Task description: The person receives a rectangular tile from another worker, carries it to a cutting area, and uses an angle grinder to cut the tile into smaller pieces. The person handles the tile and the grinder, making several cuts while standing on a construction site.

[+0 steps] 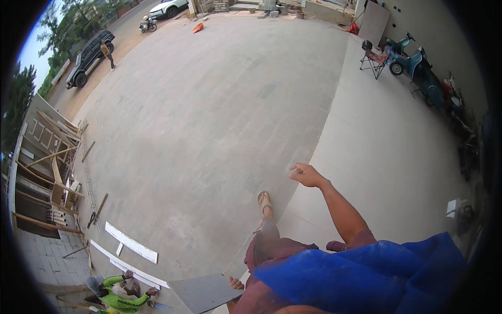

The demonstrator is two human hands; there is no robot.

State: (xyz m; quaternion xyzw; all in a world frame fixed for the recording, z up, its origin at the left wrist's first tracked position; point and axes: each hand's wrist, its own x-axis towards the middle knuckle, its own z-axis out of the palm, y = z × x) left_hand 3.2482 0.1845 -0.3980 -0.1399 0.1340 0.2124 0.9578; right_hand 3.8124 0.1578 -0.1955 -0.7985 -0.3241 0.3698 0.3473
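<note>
My left hand (236, 283) is curled round the edge of a flat grey panel (203, 292) at the lower middle; whether it is tile or board I cannot tell. Away from my body, over the paving, hangs my right hand (308, 176) with its fingers loosely bent and nothing visible in them. A blue cloth (361, 272) drapes across my maroon clothing at the lower right. One sandalled foot (265, 202) is on the ground ahead of me.
At lower left a co-worker in green (123, 297) crouches by long white strips (132, 243). Timber and a ladder lean at the left wall (47, 136). Scooters (426, 78) and a folding chair (372, 58) line the right. A person (107, 54) and a vehicle (90, 58) are far left.
</note>
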